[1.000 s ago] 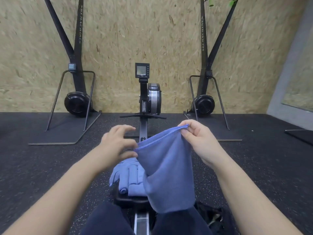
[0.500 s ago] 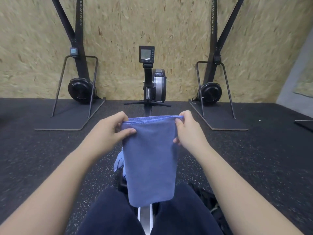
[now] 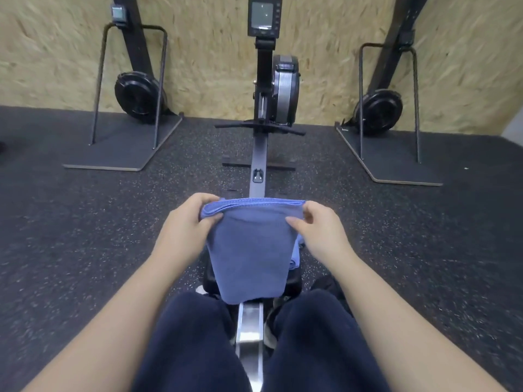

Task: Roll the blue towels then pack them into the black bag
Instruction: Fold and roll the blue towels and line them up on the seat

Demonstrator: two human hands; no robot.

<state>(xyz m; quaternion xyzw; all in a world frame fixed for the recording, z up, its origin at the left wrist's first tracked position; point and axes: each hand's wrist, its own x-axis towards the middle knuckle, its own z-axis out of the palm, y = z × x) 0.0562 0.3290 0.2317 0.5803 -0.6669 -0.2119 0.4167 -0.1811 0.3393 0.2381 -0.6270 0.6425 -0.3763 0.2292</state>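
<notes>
From the head view we see a folded blue towel (image 3: 250, 250) held up in front of the person, its doubled top edge stretched level between both hands and its lower end hanging down over the rowing machine's rail (image 3: 249, 329), between the knees in dark trousers (image 3: 192, 343). Our left hand (image 3: 186, 230) grips the towel's top left corner, fingers curled over the edge and thumb on the near face. Our right hand (image 3: 319, 233) pinches the top right corner, thumb lying across the cloth. A sliver of more blue towels (image 3: 295, 257) shows just behind the held one's right side. The black bag (image 3: 325, 284) is only a dark shape by the right knee. Ahead, the rowing machine's monitor (image 3: 263, 15) stands against the chipboard wall (image 3: 212, 52) on the speckled black floor (image 3: 85, 222).
</notes>
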